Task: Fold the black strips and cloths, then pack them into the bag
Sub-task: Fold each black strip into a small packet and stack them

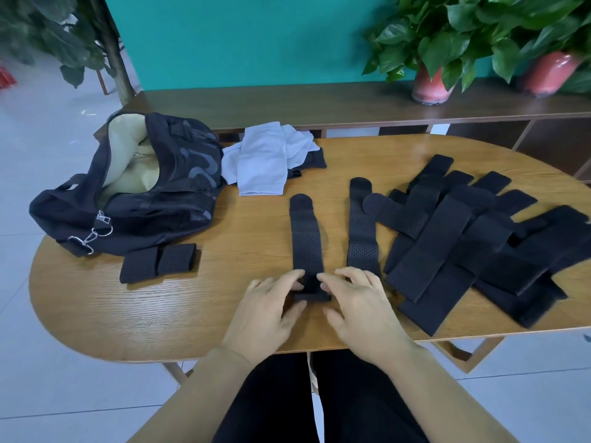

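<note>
both hands (315, 302) over oval wooden table (179, 318), teal wall (243, 39) behind

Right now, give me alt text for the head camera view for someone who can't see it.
Both hands, left hand and right hand, fold the near end of a black strip on a wooden table. An open black bag sits left, a pile of strips right.

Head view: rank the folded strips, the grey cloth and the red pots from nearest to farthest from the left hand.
From the left hand:
1. Folded strips, just left of it.
2. Grey cloth, beyond, beside the bag.
3. Red pots, far right on the shelf.
</note>
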A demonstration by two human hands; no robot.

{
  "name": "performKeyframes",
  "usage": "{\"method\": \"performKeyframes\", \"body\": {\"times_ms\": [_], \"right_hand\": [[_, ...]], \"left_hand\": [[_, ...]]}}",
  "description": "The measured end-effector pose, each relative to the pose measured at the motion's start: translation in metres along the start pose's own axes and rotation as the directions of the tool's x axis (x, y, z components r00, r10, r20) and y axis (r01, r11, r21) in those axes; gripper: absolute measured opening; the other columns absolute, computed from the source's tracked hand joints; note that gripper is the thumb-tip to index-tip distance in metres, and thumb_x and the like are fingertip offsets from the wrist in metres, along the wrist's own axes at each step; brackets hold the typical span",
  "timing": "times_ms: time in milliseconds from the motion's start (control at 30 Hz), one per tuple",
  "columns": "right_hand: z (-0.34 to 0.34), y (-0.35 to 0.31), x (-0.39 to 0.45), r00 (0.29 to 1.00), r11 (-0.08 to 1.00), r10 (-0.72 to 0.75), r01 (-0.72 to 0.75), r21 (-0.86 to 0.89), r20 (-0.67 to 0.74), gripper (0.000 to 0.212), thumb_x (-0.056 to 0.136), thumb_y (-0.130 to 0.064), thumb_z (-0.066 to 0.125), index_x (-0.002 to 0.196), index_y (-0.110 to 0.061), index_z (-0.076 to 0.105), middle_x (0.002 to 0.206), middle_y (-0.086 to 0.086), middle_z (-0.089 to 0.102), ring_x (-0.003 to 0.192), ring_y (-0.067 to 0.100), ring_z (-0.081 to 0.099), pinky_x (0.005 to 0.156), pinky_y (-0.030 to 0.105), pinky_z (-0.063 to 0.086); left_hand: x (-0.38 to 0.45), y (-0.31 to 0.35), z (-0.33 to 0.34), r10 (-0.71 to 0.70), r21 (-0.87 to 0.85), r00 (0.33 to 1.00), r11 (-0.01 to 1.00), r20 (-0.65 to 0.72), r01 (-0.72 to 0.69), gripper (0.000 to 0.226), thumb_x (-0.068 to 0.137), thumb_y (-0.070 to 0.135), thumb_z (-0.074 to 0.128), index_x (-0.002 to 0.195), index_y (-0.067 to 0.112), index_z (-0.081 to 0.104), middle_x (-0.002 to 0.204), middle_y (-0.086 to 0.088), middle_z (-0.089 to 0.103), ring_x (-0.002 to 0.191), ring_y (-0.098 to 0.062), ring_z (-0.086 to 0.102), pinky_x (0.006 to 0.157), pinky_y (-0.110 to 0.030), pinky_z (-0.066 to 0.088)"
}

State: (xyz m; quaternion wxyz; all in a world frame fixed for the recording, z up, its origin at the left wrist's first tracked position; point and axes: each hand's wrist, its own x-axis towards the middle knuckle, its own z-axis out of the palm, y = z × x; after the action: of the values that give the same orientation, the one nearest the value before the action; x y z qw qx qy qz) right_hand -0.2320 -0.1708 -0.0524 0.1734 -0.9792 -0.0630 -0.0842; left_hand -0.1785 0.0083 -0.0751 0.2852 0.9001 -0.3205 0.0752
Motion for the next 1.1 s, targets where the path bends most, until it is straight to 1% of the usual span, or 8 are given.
{"method": "performKeyframes", "body": {"times_ms": [100,267,467,667,767,900,967,1100], "right_hand": [[0.017,-0.006,0.012,0.966,0.99,0.141,-0.133,0.054,-0.218,0.041,0.067,-0.015,0.084,0.105,-0.012,0.07,0.078,0.001,0.065,0.085,0.024,0.064,0.077,0.037,0.047],[0.027,-0.012,0.029,0.914,0.941,0.338,-0.327,0.084,-0.225,0.024,0.085,-0.021,0.071,0.106,-0.01,0.069,0.078,0.005,0.067,0.087,0.025,0.058,0.078,0.036,0.036],[0.029,-0.015,0.036,0.916,0.945,0.277,-0.315,-0.091,-0.291,0.025,0.056,-0.019,0.091,0.066,-0.014,0.069,0.049,-0.003,0.057,0.057,0.024,0.055,0.055,0.035,0.043],[0.03,-0.017,0.038,0.936,0.919,0.234,-0.301,-0.253,-0.264,0.026,0.05,-0.02,0.093,0.063,-0.015,0.07,0.05,0.001,0.055,0.057,0.026,0.054,0.053,0.033,0.039],[0.033,-0.016,0.038,0.947,0.911,0.172,-0.258,-0.323,-0.272,0.028,0.049,-0.01,0.088,0.057,-0.016,0.062,0.052,0.001,0.048,0.058,0.026,0.048,0.055,0.032,0.029],[0.039,-0.015,0.037,0.942,0.894,0.053,-0.193,-0.403,-0.332,0.016,0.069,-0.001,0.057,0.059,-0.013,0.056,0.065,0.005,0.049,0.07,0.028,0.046,0.062,0.037,0.03],[0.04,-0.015,0.035,0.947,0.903,0.009,-0.146,-0.404,-0.322,0.028,0.075,-0.004,0.036,0.063,-0.012,0.06,0.075,0.005,0.057,0.08,0.029,0.052,0.071,0.039,0.033],[0.037,-0.014,0.027,0.974,0.919,-0.046,-0.046,-0.392,-0.222,0.034,0.078,-0.012,0.033,0.074,-0.011,0.067,0.088,0.001,0.066,0.092,0.026,0.06,0.081,0.04,0.032]], "left_hand": [[0.007,0.009,-0.001,-0.185,-0.163,0.981,0.972,-0.063,0.172,0.046,0.092,0.026,0.063,0.136,0.027,0.05,0.104,0.012,0.067,0.097,-0.004,0.06,0.095,-0.028,0.045],[0.017,0.011,0.001,-0.375,-0.268,0.926,0.897,-0.046,0.35,0.047,0.091,0.023,0.066,0.135,0.024,0.051,0.095,0.012,0.066,0.093,-0.006,0.063,0.088,-0.027,0.05],[0.023,0.01,0.002,-0.426,-0.242,0.904,0.882,-0.039,0.405,0.038,0.091,0.021,0.065,0.128,0.023,0.057,0.094,0.008,0.069,0.087,-0.008,0.064,0.08,-0.025,0.051],[0.032,0.008,0.001,-0.342,-0.048,0.94,0.938,0.016,0.342,0.036,0.094,0.021,0.058,0.13,0.023,0.059,0.109,0.002,0.066,0.094,-0.011,0.062,0.079,-0.018,0.046],[0.034,0.006,0.003,-0.325,0.04,0.944,0.946,0.062,0.323,0.037,0.096,0.022,0.054,0.133,0.022,0.057,0.114,0.0,0.059,0.095,-0.017,0.061,0.082,-0.027,0.05],[0.03,0.001,0.007,-0.154,0.218,0.986,0.966,0.058,0.138,0.029,0.093,0.015,0.059,0.12,0.013,0.067,0.116,-0.003,0.057,0.101,-0.023,0.059,0.082,-0.034,0.051],[0.025,-0.003,0.009,-0.048,0.287,0.998,0.957,0.034,0.037,0.028,0.088,0.013,0.062,0.115,0.013,0.07,0.118,-0.002,0.064,0.106,-0.022,0.061,0.083,-0.033,0.048],[0.015,-0.002,0.0,-0.006,0.281,0.995,0.959,0.096,-0.021,0.049,0.085,0.041,0.043,0.115,0.014,0.07,0.121,0.002,0.067,0.111,-0.016,0.061,0.094,-0.03,0.044]]}}
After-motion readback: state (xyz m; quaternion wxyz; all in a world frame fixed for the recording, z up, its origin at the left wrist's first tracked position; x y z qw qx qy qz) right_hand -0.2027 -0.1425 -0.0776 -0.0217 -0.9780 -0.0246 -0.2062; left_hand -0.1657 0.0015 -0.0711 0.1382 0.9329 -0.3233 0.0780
